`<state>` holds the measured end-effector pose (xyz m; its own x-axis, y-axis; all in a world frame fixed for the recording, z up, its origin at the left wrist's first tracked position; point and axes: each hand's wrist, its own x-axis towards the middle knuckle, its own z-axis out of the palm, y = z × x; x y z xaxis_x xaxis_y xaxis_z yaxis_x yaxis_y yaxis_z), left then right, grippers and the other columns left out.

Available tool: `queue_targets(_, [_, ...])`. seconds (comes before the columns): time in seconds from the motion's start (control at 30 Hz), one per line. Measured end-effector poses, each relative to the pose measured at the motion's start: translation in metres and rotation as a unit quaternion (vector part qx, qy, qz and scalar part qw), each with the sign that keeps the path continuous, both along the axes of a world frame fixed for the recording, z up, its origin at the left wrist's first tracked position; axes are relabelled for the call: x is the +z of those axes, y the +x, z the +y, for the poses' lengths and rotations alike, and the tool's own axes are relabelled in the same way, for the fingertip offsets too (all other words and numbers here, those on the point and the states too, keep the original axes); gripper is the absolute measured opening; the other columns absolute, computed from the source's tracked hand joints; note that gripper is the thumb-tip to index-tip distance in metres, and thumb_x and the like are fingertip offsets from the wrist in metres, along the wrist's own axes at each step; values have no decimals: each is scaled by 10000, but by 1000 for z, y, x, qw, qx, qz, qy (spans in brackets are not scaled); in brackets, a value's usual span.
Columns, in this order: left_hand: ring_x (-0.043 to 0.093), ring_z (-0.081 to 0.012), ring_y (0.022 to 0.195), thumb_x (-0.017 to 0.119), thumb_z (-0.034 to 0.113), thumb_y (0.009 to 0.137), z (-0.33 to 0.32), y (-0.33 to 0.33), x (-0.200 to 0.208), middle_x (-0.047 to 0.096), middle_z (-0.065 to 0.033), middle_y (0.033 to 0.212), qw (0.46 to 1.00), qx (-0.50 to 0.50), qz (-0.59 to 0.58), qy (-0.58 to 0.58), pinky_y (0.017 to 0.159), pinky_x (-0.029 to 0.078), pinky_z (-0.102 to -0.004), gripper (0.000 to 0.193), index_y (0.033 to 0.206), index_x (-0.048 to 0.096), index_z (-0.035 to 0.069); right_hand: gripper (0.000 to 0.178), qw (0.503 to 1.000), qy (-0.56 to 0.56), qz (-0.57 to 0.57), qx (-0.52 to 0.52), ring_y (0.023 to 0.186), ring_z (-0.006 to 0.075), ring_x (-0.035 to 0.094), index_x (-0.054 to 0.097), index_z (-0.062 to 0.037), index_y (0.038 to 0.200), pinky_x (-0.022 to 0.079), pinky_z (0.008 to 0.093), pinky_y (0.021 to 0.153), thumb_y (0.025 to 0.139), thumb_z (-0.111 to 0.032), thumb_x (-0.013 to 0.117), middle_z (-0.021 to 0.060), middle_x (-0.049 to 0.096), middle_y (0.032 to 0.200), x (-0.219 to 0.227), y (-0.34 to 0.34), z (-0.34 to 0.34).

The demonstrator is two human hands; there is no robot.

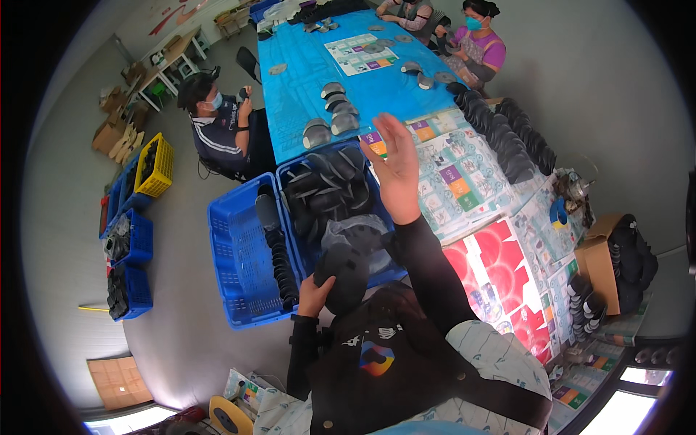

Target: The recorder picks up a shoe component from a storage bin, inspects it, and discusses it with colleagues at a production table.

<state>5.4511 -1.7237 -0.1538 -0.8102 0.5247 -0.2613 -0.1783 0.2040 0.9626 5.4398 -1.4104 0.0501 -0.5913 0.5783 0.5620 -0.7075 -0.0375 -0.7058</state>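
One dark pad (pixel 346 274) could slip, pinched only by the left hand (pixel 313 296); the right hand (pixel 396 171) spreads empty toward one o'clock.

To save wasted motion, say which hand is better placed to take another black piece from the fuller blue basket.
Probably the right hand: it looks empty and open, raised near the blue basket, while the left hand already holds a black piece.
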Motion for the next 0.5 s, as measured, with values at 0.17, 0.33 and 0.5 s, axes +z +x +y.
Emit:
queue_targets(0.17, [715, -147, 963, 756, 144, 966, -5, 3, 2, 791, -99, 1090, 999, 19, 23, 14, 848, 556, -306, 327, 1191, 717, -89, 792, 991, -51, 55, 107, 1608, 350, 228, 194, -89, 1678, 415, 583, 1194, 1042, -148, 662, 168, 235, 1705, 12, 4, -16])
queue_targets(0.33, [718, -169, 1014, 765, 119, 963, 0, -2, 18, 777, -104, 1159, 999, 23, -22, 42, 904, 558, -312, 357, 1250, 708, -87, 1057, 984, -59, 9, 169, 1629, 383, 124, 83, -140, 1712, 349, 673, 1186, 975, -599, 687, 134, 111, 1761, -4, 8, -18])
queue_targets(0.5, [709, -222, 1139, 707, 89, 991, 12, -23, 63, 731, -131, 1278, 992, 19, -36, 120, 1017, 534, -339, 396, 1341, 637, -84, 1086, 970, -67, -44, 230, 1633, 366, 117, 94, -132, 1712, 353, 642, 1182, 954, -604, 711, 144, 109, 1757, -44, 46, -21])
